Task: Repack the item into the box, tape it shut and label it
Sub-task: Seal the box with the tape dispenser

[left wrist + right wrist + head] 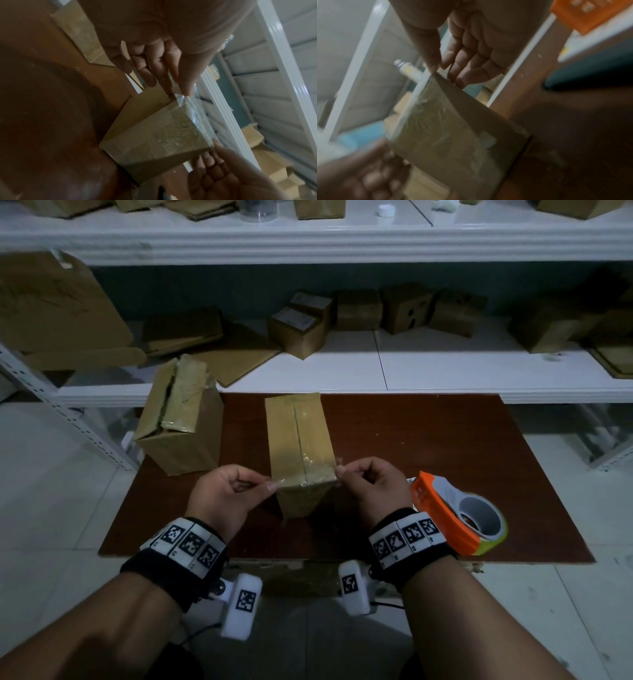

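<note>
A narrow cardboard box (298, 436) stands closed on the brown board (428, 440), its top seam running away from me. A strip of clear tape (303, 474) lies stretched across the near end of its top. My left hand (267, 486) pinches the strip's left end between thumb and forefinger, just off the box's left edge. My right hand (339, 470) pinches the right end at the box's right edge. The left wrist view shows the box (154, 136) with the tape (193, 112) along its upper edge, my left hand (180, 90) pinching it. The right wrist view is blurred; box (447, 129), right hand (435, 69).
An orange tape dispenser (452, 515) with its roll lies on the board right of my right wrist. A larger open carton (178, 422) stands at the board's left rear. White shelves (445, 364) behind hold several small boxes and flattened cardboard.
</note>
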`<action>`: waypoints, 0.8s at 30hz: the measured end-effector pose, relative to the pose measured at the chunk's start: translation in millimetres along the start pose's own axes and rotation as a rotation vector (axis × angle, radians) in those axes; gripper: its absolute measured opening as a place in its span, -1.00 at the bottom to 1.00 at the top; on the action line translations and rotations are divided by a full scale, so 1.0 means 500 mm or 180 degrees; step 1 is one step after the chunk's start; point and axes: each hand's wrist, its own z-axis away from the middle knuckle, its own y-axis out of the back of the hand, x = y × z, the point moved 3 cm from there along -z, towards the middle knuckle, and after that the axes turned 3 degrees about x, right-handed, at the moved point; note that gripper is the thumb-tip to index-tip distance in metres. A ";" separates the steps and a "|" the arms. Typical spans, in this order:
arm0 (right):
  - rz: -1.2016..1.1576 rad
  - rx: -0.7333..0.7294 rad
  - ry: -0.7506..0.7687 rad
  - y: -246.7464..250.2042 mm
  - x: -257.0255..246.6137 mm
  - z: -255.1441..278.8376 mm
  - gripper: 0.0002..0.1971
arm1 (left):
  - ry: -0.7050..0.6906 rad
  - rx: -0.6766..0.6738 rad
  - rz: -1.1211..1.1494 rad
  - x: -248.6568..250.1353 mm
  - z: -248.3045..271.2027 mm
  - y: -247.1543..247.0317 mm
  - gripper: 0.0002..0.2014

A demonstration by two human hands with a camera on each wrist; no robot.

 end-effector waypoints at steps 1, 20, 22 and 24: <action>-0.0138 -0.0012 -0.0091 -0.003 0.001 0.001 -0.86 | 0.0018 -0.0028 0.0153 -0.003 -0.003 0.000 -0.90; -0.0033 0.1140 0.0645 -0.024 -0.010 0.030 -0.64 | 0.0052 0.1106 0.0526 -0.021 0.002 0.006 -0.78; -0.0046 0.0702 0.0698 -0.037 -0.022 0.045 -0.45 | -0.0413 0.1183 0.0730 0.009 0.015 0.010 -0.73; -0.0166 0.0203 0.0425 -0.058 -0.021 0.056 -0.33 | -0.0745 0.0905 0.0845 0.034 0.023 -0.005 -0.63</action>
